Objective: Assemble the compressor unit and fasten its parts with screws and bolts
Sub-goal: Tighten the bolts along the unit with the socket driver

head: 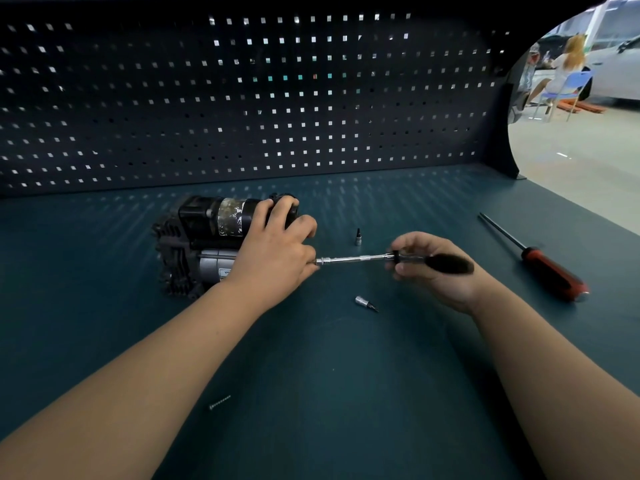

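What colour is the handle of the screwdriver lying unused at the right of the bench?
Red and black, seen from the head camera: screwdriver.

Dark pegboard (242, 98) behind teal bench (346, 375); lit floor (571, 147) right.

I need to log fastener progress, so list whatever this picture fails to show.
Head view, the only one:
The driver tip and whatever it meets on the compressor: hidden behind the left hand.
The driver handle: motion-blurred in the right hand.
The loose screw beside the left forearm: too small to tell its head type.
The standing bit socket and the lying bit socket: tips too small to identify.
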Action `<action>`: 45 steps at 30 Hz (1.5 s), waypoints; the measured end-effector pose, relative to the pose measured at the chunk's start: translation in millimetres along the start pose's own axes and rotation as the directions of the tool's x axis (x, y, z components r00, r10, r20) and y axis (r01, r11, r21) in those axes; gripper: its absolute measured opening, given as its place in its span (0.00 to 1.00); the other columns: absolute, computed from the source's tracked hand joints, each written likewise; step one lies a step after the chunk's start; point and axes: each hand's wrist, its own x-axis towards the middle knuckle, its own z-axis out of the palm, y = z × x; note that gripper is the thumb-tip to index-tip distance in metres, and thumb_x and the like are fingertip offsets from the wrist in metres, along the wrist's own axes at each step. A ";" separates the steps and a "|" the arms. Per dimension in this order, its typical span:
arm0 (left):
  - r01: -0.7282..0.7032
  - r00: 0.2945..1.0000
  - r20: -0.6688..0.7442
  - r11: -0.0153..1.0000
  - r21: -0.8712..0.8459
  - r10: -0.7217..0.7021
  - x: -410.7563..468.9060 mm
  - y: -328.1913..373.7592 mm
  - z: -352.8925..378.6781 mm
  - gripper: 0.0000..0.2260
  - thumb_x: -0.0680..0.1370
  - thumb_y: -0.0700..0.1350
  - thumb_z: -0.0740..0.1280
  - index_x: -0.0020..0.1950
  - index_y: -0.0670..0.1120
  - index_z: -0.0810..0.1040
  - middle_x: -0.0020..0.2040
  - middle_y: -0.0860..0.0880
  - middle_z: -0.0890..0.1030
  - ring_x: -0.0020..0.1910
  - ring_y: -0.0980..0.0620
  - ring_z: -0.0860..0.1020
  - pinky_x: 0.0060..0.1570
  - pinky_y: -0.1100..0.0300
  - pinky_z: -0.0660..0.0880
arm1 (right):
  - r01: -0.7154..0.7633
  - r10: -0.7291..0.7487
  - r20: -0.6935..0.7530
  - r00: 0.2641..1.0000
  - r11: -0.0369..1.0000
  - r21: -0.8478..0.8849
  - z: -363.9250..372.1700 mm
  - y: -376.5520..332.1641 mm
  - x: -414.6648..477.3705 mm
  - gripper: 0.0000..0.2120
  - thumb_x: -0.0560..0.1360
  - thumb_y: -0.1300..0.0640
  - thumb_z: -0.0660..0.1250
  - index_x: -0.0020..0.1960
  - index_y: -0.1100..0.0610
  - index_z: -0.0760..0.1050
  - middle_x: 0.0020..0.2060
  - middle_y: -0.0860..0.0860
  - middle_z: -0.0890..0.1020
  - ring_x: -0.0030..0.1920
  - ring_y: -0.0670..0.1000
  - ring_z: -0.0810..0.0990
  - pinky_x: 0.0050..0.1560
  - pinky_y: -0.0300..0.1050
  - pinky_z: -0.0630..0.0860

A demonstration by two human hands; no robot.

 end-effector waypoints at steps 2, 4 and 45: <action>0.000 1.000 -0.003 1.000 0.012 0.001 -0.3 0.2 1.0 0.08 0.71 0.54 0.75 0.36 0.51 0.85 0.49 0.50 0.77 0.60 0.35 0.72 0.61 0.39 0.65 | -0.024 0.024 -0.048 0.999 1.000 -0.005 0.6 -1.2 0.9 0.19 0.72 0.73 0.68 0.44 0.48 0.83 0.41 0.52 0.83 0.43 0.55 0.83 0.48 0.47 0.80; -0.001 1.000 -0.012 1.000 0.017 0.001 -0.3 0.2 1.7 0.08 0.70 0.53 0.75 0.36 0.50 0.85 0.49 0.49 0.77 0.60 0.34 0.72 0.61 0.39 0.66 | -0.053 0.050 -0.088 0.995 0.998 -0.028 -0.4 -3.5 0.7 0.15 0.72 0.72 0.69 0.46 0.52 0.82 0.40 0.51 0.82 0.37 0.54 0.84 0.41 0.42 0.80; 0.089 0.992 -0.096 0.996 0.016 -0.088 15.2 1.8 24.6 0.05 0.69 0.49 0.76 0.36 0.50 0.85 0.48 0.52 0.79 0.60 0.35 0.73 0.62 0.39 0.65 | -0.009 -0.011 -0.186 0.982 0.994 -0.110 2.6 4.6 12.9 0.15 0.73 0.69 0.69 0.49 0.50 0.81 0.48 0.57 0.84 0.47 0.53 0.83 0.55 0.45 0.78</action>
